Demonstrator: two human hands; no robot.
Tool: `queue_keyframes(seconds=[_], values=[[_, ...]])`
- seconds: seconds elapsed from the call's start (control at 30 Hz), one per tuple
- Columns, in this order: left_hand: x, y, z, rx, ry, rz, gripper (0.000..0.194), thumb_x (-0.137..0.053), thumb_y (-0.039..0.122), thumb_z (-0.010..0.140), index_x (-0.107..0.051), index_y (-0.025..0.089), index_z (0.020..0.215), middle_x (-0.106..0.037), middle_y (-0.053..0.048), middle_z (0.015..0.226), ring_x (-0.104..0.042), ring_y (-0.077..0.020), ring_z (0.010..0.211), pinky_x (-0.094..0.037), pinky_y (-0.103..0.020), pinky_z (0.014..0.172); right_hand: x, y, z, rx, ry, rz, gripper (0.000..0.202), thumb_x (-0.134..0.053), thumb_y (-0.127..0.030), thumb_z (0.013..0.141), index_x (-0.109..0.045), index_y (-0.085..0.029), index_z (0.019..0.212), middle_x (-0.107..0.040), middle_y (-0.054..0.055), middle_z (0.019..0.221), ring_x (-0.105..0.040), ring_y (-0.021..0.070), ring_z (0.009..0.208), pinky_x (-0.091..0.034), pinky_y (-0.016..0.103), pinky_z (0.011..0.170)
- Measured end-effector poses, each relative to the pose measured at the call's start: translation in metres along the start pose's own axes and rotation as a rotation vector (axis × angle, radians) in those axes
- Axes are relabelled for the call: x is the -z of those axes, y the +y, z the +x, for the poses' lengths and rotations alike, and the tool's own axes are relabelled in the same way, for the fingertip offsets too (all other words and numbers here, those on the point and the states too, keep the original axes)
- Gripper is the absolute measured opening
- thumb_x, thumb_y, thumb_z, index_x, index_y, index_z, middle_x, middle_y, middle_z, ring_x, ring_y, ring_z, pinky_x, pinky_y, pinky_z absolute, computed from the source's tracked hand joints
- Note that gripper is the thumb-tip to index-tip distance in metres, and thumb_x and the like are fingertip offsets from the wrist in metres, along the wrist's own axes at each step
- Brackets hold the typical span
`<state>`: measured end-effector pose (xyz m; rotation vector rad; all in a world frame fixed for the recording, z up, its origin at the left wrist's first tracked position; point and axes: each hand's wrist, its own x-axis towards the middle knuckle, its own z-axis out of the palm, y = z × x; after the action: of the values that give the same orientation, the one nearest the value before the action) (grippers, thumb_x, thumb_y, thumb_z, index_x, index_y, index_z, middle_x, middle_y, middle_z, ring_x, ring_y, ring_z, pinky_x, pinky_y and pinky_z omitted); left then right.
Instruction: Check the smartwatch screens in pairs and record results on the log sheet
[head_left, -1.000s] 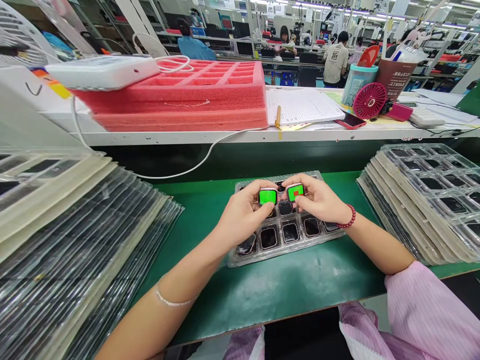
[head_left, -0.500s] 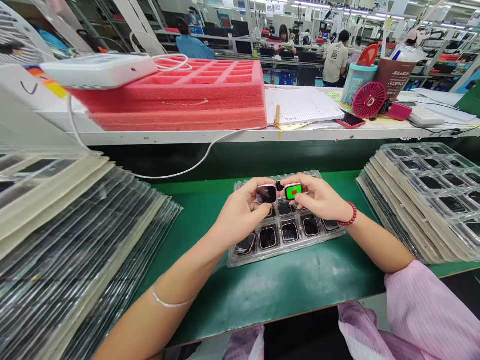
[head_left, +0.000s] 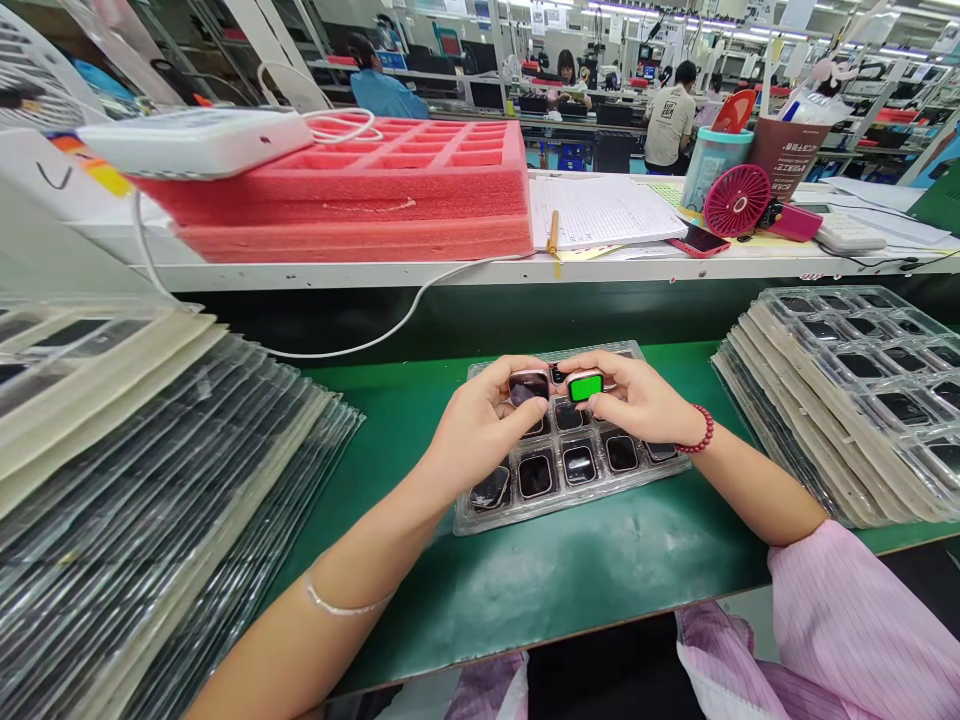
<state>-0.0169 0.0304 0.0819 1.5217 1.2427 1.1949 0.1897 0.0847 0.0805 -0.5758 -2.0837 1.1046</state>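
Observation:
My left hand [head_left: 487,415] grips a smartwatch with a dark screen [head_left: 528,387], its thumb near the lower edge. In my right hand [head_left: 634,400] is a second smartwatch [head_left: 585,388], whose screen glows plain green. The two watch bodies, without straps, are held side by side, tilted toward me. Under both hands lies a clear plastic tray [head_left: 480,522] with dark-screened watch bodies in its compartments, such as the one in the front row [head_left: 535,476]. My hands hide part of the tray's back rows.
Tall stacks of clear trays stand left [head_left: 225,480] and right [head_left: 832,430] on the green mat [head_left: 570,580]. Behind, a white shelf [head_left: 420,275] bears pink foam [head_left: 360,220], papers [head_left: 600,212], a phone [head_left: 701,240] and a small fan [head_left: 736,200]. A white cable [head_left: 390,330] hangs below it.
The right watch's screen has gone from green with a red block to plain green. Both watches have tilted slightly and shifted a little left; my hands keep their hold.

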Motion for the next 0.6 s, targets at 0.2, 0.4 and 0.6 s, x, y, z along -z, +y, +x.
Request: queue_keyframes(seconds=[0.2, 0.4, 0.6], values=[[-0.0002, -0.0001, 0.0009, -0.019, 0.027, 0.001, 0.03, -0.068, 0.029, 0.077, -0.064, 0.017, 0.104, -0.071, -0.007, 0.098, -0.068, -0.023, 0.092, -0.055, -0.036, 0.082, 0.0007, 0.0022, 0.0006, -0.061, -0.022, 0.122, 0.037, -0.051, -0.014, 0.082, -0.061, -0.015, 0.118, -0.068, 0.007, 0.103, -0.068, 0.0159, 0.088, -0.061, 0.029, 0.072], [0.0002, -0.0002, 0.0, -0.011, 0.021, 0.008, 0.037, -0.069, 0.021, 0.07, -0.063, 0.02, 0.106, -0.071, -0.006, 0.1, -0.068, -0.0222, 0.088, -0.056, -0.033, 0.074, 0.0006, 0.0017, 0.0009, -0.017, -0.033, 0.099, 0.045, -0.053, -0.01, 0.078, -0.058, -0.016, 0.122, -0.066, 0.009, 0.117, -0.066, 0.0201, 0.106, -0.062, 0.031, 0.081], [0.0005, -0.001, 0.0005, 0.031, 0.004, -0.003, 0.039, -0.068, 0.022, 0.071, -0.061, 0.02, 0.109, -0.068, -0.006, 0.104, -0.066, -0.0231, 0.093, -0.055, -0.035, 0.078, -0.0003, 0.0011, 0.002, -0.05, -0.017, 0.123, 0.043, -0.048, -0.01, 0.078, -0.06, -0.015, 0.119, -0.067, 0.007, 0.11, -0.068, 0.0161, 0.094, -0.064, 0.03, 0.076]])
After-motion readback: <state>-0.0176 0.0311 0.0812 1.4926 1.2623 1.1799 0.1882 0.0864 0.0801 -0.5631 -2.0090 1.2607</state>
